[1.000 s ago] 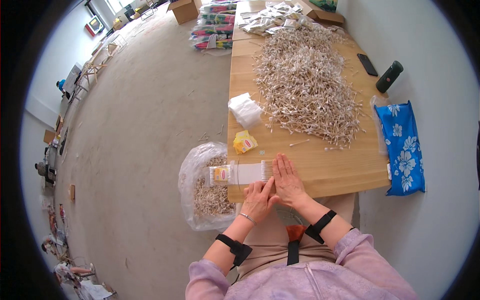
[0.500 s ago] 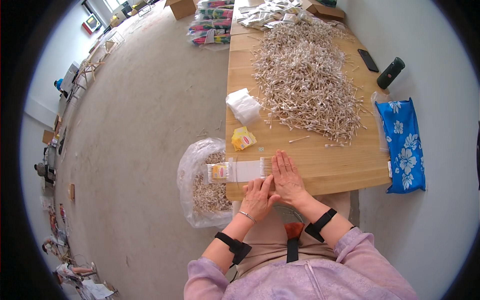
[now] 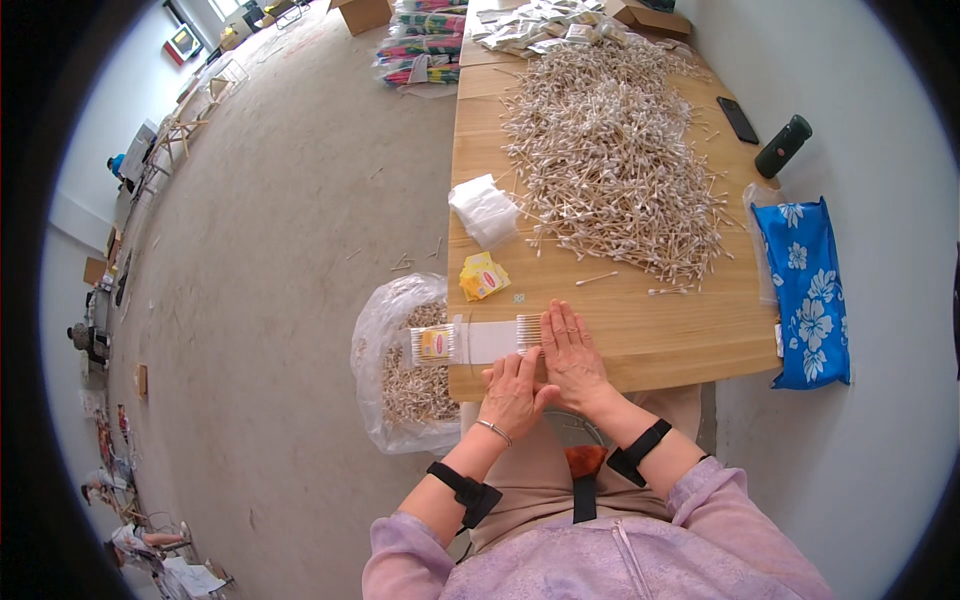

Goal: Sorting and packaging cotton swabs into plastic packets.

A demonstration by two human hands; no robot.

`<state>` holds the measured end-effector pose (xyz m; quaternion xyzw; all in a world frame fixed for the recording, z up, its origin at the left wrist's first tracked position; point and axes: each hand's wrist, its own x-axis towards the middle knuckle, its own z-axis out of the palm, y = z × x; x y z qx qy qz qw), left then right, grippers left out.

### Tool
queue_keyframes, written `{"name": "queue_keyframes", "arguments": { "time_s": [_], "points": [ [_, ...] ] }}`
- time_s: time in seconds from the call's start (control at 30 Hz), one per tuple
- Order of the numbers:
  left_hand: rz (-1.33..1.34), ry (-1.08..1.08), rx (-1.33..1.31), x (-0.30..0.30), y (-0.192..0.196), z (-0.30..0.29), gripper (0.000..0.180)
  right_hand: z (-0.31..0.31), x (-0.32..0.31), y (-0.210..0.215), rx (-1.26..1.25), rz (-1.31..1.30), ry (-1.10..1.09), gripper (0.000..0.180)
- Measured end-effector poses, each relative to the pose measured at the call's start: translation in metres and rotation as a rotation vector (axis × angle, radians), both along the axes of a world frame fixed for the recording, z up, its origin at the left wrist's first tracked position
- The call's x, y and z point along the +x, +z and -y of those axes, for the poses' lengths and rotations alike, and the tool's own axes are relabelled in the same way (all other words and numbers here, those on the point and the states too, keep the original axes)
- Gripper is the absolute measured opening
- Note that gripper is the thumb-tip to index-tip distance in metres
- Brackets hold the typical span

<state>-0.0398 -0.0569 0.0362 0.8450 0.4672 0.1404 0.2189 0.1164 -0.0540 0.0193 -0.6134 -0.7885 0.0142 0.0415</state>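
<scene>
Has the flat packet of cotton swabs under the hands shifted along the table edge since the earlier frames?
No. The packet of swabs lies in the same spot on the table, just below the yellow sachets, with both hands by its right end.

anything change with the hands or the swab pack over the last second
Nothing visibly changed. The right hand lies flat on the table against the right end of the swab pack, and the left hand rests at the table edge just below the pack, as before. Neither took hold of anything or let go. The swab pile, the bag and the yellow packets stayed put.
</scene>
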Motion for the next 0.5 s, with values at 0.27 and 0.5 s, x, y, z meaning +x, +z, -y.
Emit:
{"name": "queue_keyframes", "arguments": {
  "time_s": [0.27,0.5],
  "points": [
    [-0.033,0.046,0.004,0.0061,0.003,-0.0054,0.072,0.0001,-0.002,0.0088,-0.052,-0.17,-0.013,0.084],
    [-0.032,0.03,0.014,0.0049,-0.0002,-0.0057,0.071,0.0003,-0.0007,0.0053,-0.05,-0.139,-0.01,0.086]
  ]
}}
